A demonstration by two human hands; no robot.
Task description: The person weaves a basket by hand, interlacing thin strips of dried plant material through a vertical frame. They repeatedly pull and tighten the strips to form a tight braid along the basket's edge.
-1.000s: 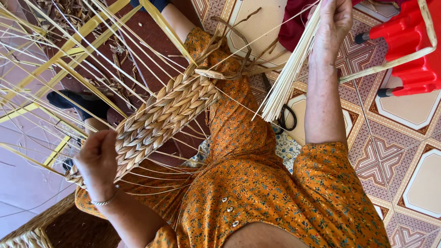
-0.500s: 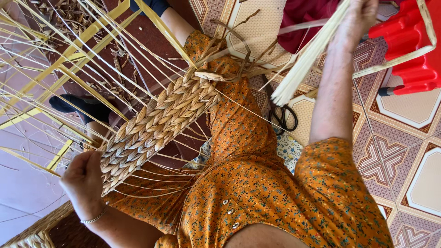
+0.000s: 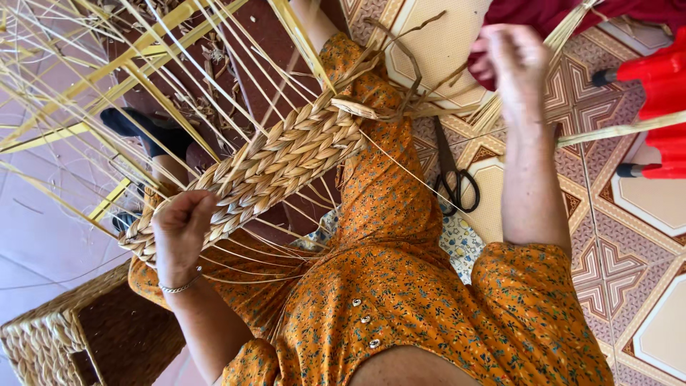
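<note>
A flat woven straw panel point(image 3: 279, 161) lies slanted across my lap, with many loose pale straw stakes point(image 3: 121, 64) fanning out from it to the upper left. My left hand point(image 3: 180, 232) grips the panel's lower left end, a thin bracelet on the wrist. My right hand point(image 3: 516, 61) is raised at the upper right, closed on a bundle of straw strands point(image 3: 491, 109) that runs up past the fingers towards the top edge. A single thin strand stretches from the panel towards that hand. I wear an orange flowered dress point(image 3: 400, 286).
Black scissors point(image 3: 454, 184) lie on the patterned tile floor point(image 3: 629, 286) beside my leg. A red plastic stool point(image 3: 661, 93) stands at the right edge, dark red cloth point(image 3: 550, 13) above it. A woven basket point(image 3: 64, 336) sits bottom left. A dark-socked foot point(image 3: 139, 129) shows behind the stakes.
My right hand has carried the straw bundle farther right and up, away from the panel. My left hand dipped down, then came back up along the panel's lower end.
</note>
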